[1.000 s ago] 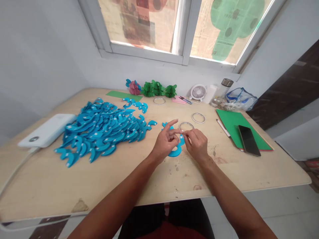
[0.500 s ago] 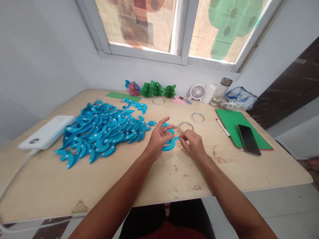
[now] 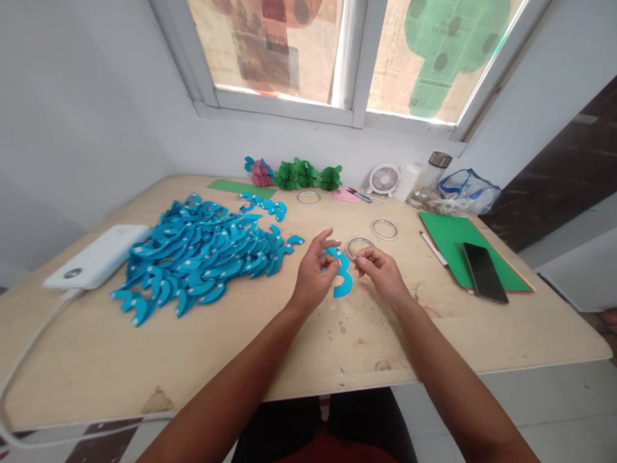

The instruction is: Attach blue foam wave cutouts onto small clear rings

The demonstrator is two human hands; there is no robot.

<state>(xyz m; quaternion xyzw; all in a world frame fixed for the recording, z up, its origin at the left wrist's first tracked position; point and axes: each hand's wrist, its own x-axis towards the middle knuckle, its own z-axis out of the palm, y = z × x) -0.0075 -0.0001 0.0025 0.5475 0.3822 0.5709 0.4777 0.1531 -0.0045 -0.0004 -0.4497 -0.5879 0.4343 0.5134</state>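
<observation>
A curved blue paper cut-out (image 3: 344, 285) hangs from my left hand (image 3: 312, 273), pinched between thumb and forefinger while the other fingers stretch out. Just to its right, my right hand (image 3: 382, 275) has thumb and forefinger pressed together. A tiny pale scrap seems to show at those fingertips, too small to name. Right behind the right hand lies a narrow roll of tape (image 3: 351, 249), partly covered by the fingers. A large heap of similar blue paper cut-outs (image 3: 212, 247), many with small white squares on them, spreads to the left of my left hand.
A white power bank (image 3: 99, 257) with a cable lies left of the heap. Two more tape rolls (image 3: 384, 229) lie farther back. To the right are green sheets (image 3: 448, 241), a pen (image 3: 434, 249) and a phone (image 3: 484, 273). Paper ornaments (image 3: 306, 173) and a small fan (image 3: 384, 179) line the wall.
The blue cut-out has turned in my left hand, and its curved end now points down and right. My right hand has drawn slightly away to the right from it.
</observation>
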